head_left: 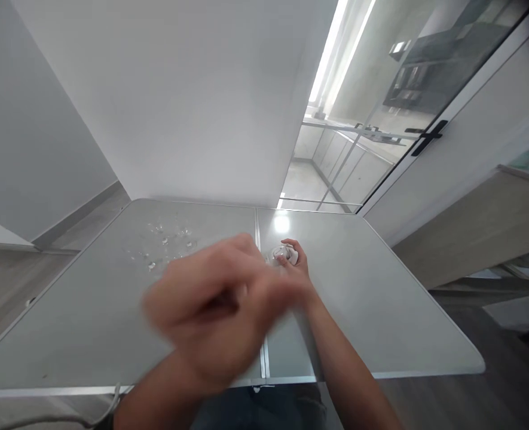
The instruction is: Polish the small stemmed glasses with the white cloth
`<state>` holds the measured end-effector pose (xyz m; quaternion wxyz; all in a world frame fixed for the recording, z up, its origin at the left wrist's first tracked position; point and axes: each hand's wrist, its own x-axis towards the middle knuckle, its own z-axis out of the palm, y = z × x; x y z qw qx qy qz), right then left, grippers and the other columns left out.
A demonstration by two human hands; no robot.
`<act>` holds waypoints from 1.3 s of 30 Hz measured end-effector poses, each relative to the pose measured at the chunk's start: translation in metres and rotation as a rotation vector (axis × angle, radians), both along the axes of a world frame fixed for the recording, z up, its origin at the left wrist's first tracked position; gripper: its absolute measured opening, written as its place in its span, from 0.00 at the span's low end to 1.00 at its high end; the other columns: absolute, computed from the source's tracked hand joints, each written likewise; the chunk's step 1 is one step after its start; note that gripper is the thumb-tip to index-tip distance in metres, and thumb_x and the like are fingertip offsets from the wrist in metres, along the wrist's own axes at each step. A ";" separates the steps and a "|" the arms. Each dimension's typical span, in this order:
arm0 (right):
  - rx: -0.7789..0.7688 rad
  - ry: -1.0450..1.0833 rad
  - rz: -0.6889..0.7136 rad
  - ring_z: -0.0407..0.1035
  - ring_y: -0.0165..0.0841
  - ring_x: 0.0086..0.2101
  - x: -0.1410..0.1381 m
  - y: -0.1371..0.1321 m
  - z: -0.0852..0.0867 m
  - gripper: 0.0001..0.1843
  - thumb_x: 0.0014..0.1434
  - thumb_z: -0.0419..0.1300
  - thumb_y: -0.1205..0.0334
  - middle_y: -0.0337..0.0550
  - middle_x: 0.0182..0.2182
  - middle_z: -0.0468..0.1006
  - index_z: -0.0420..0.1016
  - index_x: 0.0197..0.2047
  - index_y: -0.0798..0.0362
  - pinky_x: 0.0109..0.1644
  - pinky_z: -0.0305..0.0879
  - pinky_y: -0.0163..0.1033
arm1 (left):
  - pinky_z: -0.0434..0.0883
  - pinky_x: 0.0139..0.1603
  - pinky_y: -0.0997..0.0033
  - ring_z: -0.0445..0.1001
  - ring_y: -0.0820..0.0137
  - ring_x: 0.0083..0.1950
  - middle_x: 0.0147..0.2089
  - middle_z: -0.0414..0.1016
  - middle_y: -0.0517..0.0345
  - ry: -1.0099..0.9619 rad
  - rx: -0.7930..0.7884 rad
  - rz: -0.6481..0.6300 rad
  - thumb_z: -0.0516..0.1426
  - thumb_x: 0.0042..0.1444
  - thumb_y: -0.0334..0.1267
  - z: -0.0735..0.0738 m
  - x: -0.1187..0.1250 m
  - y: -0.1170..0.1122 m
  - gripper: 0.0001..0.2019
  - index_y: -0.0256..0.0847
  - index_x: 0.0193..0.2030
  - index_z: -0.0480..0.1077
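R hand (293, 263) grips a small crumpled whitish wad (284, 255), prob. a tissue, pressed on the grey table (381, 310) near its centre seam. L hand (214, 310) is raised nearer the camera, too blurred to tell its grip. Water droplets (165, 242) lie to the left.

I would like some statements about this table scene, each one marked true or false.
1. The right hand grips a crumpled white wad. True.
2. Some water drops lie on the table, left of its seam. True.
3. The left hand shows sharply. False: it is blurred.
4. The drops lie at the near edge. False: they are toward the far edge.
5. The door handle is white. False: it is black.
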<state>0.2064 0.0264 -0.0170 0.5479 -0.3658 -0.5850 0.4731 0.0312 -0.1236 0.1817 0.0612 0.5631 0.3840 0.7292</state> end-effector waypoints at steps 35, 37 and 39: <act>-0.065 0.524 -0.227 0.68 0.31 0.31 0.016 0.005 0.018 0.21 0.63 0.62 0.44 0.36 0.32 0.75 0.74 0.54 0.45 0.38 0.65 0.36 | 0.53 0.24 0.76 0.46 0.82 0.22 0.22 0.52 0.67 -0.480 -0.975 -0.974 0.67 0.52 0.47 -0.194 -0.054 0.127 0.17 0.31 0.36 0.79; -0.158 0.606 -0.282 0.71 0.32 0.36 0.013 0.013 0.012 0.20 0.61 0.64 0.45 0.38 0.36 0.77 0.76 0.50 0.48 0.42 0.67 0.36 | 0.55 0.25 0.76 0.46 0.82 0.22 0.23 0.54 0.67 -0.564 -0.857 -0.903 0.67 0.52 0.48 -0.196 -0.050 0.126 0.17 0.33 0.36 0.78; -0.246 0.654 -0.228 0.73 0.35 0.42 0.005 0.015 0.008 0.19 0.60 0.66 0.46 0.42 0.41 0.80 0.77 0.47 0.51 0.48 0.68 0.39 | 0.57 0.24 0.75 0.47 0.82 0.22 0.24 0.58 0.65 -0.560 -0.811 -0.886 0.67 0.52 0.49 -0.196 -0.044 0.124 0.18 0.32 0.34 0.77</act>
